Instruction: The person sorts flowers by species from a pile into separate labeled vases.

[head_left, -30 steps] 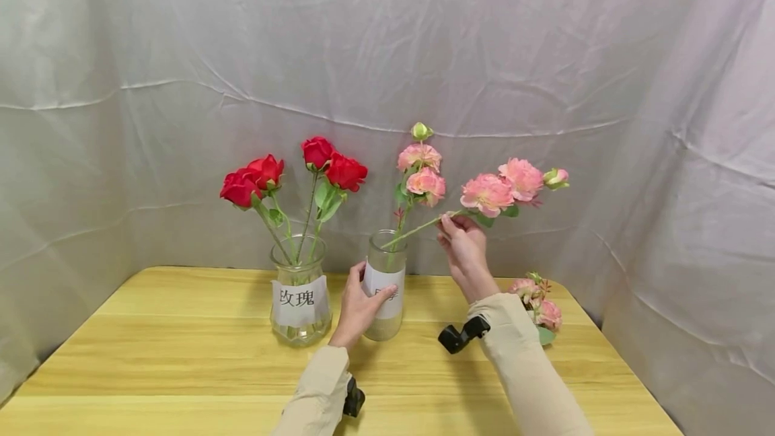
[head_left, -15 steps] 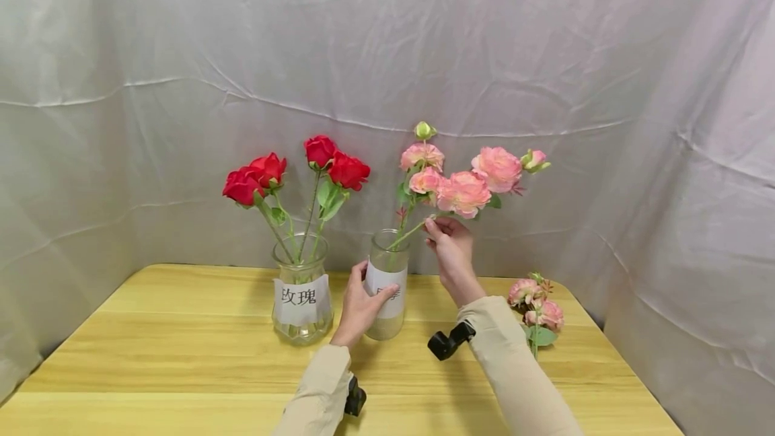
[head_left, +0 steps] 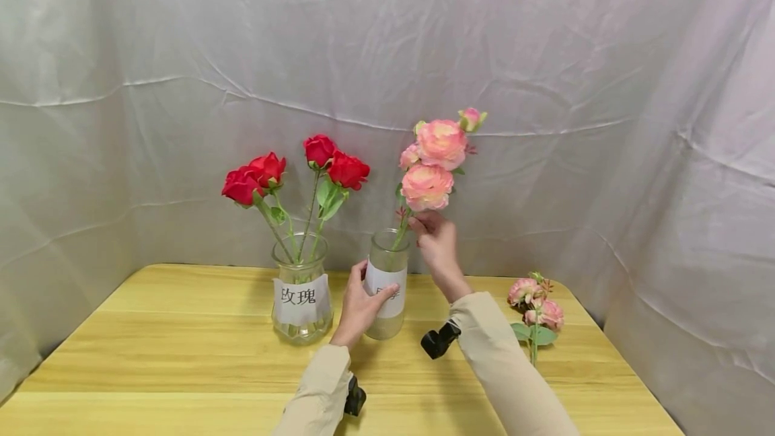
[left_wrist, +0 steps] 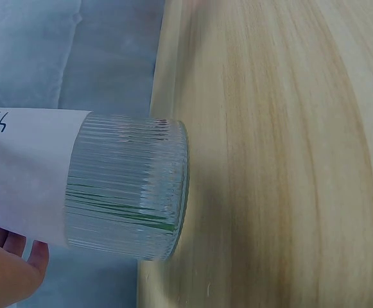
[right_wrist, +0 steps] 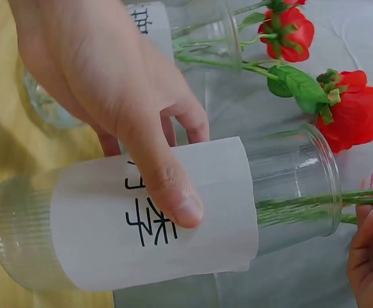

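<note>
My left hand (head_left: 361,307) grips a clear ribbed glass vase (head_left: 387,328) with a white paper label, thumb across its front. The vase stands upright on the table. With thumb and fingers, my right hand (head_left: 438,247) pinches the green stem of a pink flower spray (head_left: 427,186) just above the vase's mouth. Its stem runs down inside the glass, as the right wrist view shows beside the vase rim (right_wrist: 324,173). Another pink spray stands in the same vase, mostly hidden behind the held one. In the left wrist view the vase's ribbed base (left_wrist: 128,186) shows green stems inside.
Left of my hands stands a wider labelled glass vase (head_left: 301,332) with several red roses (head_left: 348,171). A further pink flower spray (head_left: 547,315) lies on the right side of the wooden table (head_left: 181,362). A grey cloth (head_left: 375,39) hangs behind the table.
My right hand has moved left toward the vase, swinging the pink flower spray from a lean to the right to nearly upright. The left hand keeps its grip on the vase.
</note>
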Demonstrator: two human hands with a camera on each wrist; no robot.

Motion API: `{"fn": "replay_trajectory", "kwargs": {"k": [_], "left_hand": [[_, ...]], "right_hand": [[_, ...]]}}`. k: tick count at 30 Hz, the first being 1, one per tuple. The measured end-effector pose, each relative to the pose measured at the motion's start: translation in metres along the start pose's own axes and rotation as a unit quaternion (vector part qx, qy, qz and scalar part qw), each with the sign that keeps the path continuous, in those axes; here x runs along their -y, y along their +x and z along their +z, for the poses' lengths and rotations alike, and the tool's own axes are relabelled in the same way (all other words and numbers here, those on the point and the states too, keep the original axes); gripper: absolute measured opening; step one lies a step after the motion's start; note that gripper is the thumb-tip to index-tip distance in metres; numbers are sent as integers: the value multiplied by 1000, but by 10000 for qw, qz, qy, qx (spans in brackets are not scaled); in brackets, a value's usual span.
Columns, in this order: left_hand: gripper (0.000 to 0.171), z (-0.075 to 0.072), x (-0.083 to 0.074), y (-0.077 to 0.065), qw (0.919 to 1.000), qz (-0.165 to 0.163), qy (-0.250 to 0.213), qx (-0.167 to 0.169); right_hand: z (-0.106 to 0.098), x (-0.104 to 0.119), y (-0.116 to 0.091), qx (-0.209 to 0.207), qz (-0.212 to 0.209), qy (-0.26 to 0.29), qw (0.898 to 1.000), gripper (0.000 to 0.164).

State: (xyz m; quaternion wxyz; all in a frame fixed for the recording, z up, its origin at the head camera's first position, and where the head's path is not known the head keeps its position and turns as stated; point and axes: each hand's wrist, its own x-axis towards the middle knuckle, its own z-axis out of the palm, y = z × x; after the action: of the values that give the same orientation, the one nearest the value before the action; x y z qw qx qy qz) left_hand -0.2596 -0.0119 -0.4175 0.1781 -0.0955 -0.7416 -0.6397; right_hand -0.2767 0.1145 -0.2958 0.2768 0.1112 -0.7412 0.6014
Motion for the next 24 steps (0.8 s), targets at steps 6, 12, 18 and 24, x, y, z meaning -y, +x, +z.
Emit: {"fn": "replay_trajectory", "kwargs": {"k": [6,12,18,24], "left_hand": [[70,0,-1,0,9999,-80,-72,22],[71,0,-3,1,9998,-137,-105,93],[71,0,-4,0,9997,-138,-132,117],[69,-1,-3,-1,9997,-134,-142,110]], "right_hand": [[4,5,1,274,12,-933,9953,12],[6,6,1,459,198,-1331,9898,13],[6,6,0,496,274,-1296,9900,17],[2,3,-4,434,361,-933,9940,18]]}}
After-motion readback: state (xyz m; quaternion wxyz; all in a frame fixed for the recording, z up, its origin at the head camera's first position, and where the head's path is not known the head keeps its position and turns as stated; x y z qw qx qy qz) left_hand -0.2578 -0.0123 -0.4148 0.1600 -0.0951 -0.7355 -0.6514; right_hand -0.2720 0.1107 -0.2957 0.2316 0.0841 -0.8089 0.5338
